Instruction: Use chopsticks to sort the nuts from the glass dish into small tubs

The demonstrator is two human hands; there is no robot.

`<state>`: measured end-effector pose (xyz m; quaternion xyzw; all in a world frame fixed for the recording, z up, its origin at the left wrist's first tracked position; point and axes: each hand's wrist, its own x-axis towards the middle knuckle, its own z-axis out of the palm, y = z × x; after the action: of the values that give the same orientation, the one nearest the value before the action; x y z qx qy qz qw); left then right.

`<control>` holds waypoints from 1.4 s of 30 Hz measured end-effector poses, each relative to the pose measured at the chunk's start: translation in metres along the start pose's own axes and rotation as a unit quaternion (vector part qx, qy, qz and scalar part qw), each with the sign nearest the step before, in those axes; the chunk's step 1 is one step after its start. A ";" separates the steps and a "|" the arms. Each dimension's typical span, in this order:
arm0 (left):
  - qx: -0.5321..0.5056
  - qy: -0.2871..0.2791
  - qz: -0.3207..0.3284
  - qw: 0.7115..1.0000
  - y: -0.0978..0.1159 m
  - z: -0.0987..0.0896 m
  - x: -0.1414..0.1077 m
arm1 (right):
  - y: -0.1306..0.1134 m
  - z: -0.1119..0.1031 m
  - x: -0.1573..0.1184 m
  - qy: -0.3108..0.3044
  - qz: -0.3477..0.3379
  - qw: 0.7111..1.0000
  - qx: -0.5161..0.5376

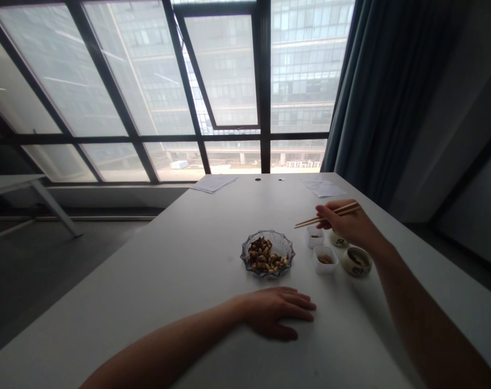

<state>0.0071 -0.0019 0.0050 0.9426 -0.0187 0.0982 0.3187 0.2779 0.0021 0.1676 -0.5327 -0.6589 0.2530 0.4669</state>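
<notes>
My right hand (342,222) grips a pair of wooden chopsticks (310,220), their tips pointing left and held above the white table. Just below that hand stand a small clear plastic cup (315,236) and a second one (325,260) with a little tan food inside. Two small ceramic cups (356,262) (339,239) sit beside them, the farther one partly hidden by my right hand. A ribbed glass dish (283,243) holds a heap of brown roasted peanuts (264,255). My left hand (275,312) rests flat on the table in front of the dish, not touching it.
The long white table (148,281) carries loose papers (213,183) (323,188) at its far end. Beyond it stands a large window (229,70) with a dark curtain (375,102) at right. Another white table (10,183) stands at far left.
</notes>
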 end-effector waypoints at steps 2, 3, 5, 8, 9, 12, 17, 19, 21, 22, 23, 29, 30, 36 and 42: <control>0.001 0.003 0.004 1.000 0.000 0.000 0.000 | -0.008 0.009 -0.005 -0.053 -0.004 0.999 0.001; 0.002 0.004 0.005 1.000 0.000 0.000 0.000 | -0.011 0.014 -0.007 -0.080 -0.008 0.997 -0.006; 0.005 0.002 0.006 1.000 0.001 -0.001 0.000 | -0.016 0.023 -0.011 -0.129 -0.020 0.991 -0.027; 0.004 0.000 0.004 1.000 0.002 -0.001 0.001 | -0.019 0.035 -0.015 -0.179 -0.037 0.982 -0.035; 0.002 0.001 0.005 1.000 0.002 -0.001 0.001 | -0.019 0.039 -0.016 -0.191 -0.039 0.980 -0.034; 0.001 0.005 0.008 1.000 0.002 -0.001 0.001 | -0.016 0.047 -0.016 -0.221 -0.038 0.974 -0.035; 0.009 0.006 0.013 1.000 0.001 -0.001 0.001 | -0.012 0.057 -0.016 -0.230 -0.038 0.971 -0.048; 0.008 0.005 0.011 1.000 0.001 -0.001 0.000 | -0.011 0.060 -0.016 -0.224 -0.037 0.973 -0.050; 0.006 0.003 0.010 1.000 0.001 -0.001 0.000 | -0.011 0.062 -0.016 -0.216 -0.037 0.974 -0.052; 0.005 0.002 0.009 1.000 0.001 -0.001 0.000 | -0.011 0.062 -0.016 -0.213 -0.039 0.975 -0.052; 0.005 0.001 0.009 1.000 0.001 -0.001 0.000 | -0.011 0.062 -0.016 -0.210 -0.041 0.976 -0.051; 0.009 0.003 0.009 1.000 -0.001 0.000 0.000 | -0.013 0.057 -0.016 -0.181 -0.049 0.981 -0.052; 0.010 0.005 0.010 1.000 -0.001 0.000 0.000 | -0.013 0.055 -0.016 -0.174 -0.046 0.982 -0.051; 0.011 0.008 0.011 1.000 0.000 0.000 -0.001 | -0.012 0.028 -0.011 -0.075 -0.023 0.997 -0.028; 0.008 0.005 0.005 1.000 -0.001 0.001 -0.001 | -0.006 0.008 -0.006 0.074 -0.022 0.991 -0.111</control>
<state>0.0058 -0.0016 0.0037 0.9447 -0.0213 0.1044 0.3103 0.2680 -0.0040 0.1667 -0.5840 -0.6580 0.1280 0.4578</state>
